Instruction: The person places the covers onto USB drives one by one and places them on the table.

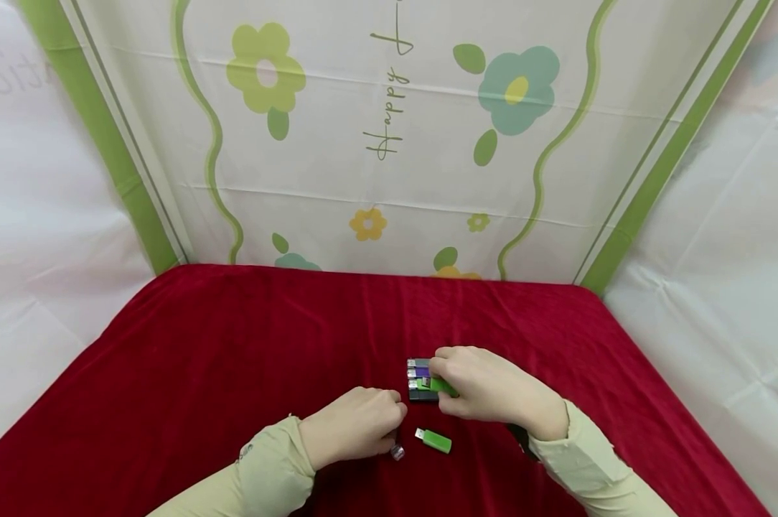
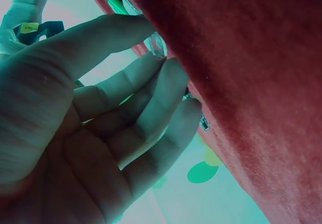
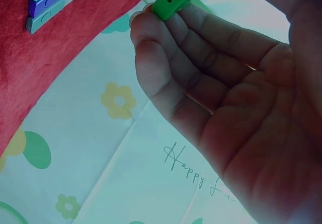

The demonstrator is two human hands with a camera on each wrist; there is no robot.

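Observation:
My right hand [image 1: 492, 388] pinches a green USB stick [image 1: 443, 387] between thumb and fingertips, over a row of USB sticks [image 1: 418, 373] on the red cloth. Grey, purple, green and black sticks lie side by side there, partly covered by the hand. In the right wrist view the held green USB stick [image 3: 171, 0] shows at the fingertips. Low on the cloth, my left hand [image 1: 359, 425] has its fingers loosely bent, thumb and forefinger apart. A small clear piece [image 1: 397, 452] lies right by its thumb tip. Between the hands rests another green USB stick [image 1: 437, 441], its metal plug toward the left hand.
Red velvet cloth [image 1: 234, 345] covers the table. White printed fabric [image 1: 389, 237] with flowers rises behind its far edge, and white sheets [image 1: 718, 287] hang at both sides.

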